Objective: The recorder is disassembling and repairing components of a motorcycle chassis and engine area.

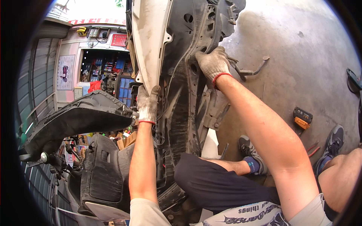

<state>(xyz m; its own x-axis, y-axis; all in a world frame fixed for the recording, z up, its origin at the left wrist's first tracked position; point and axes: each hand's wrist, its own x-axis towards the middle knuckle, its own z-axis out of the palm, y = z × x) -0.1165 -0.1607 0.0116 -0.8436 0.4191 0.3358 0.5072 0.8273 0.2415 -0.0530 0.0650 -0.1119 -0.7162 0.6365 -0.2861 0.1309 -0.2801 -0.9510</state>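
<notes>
Both my hands wear pale knit work gloves with red cuffs. My left hand [148,102] is closed round the narrow lower end of a long, dusty white scooter side panel [149,37], thumb across its front. Just right of that panel runs a dirty black plastic scooter body part [177,101], long and ribbed, with holes along its edge. Over the right edge of this black part my right hand [213,64] is closed, its fingertips partly hidden. A small coil spring [231,15] shows at the top of the black part.
A scooter seat [79,118] juts out at left. Right of my right hand a metal lever [256,69] sticks out. On the concrete floor [298,60] lie a black-and-orange tool battery [302,118] and red-handled pliers [313,149]. Behind stand stocked shelves [103,67].
</notes>
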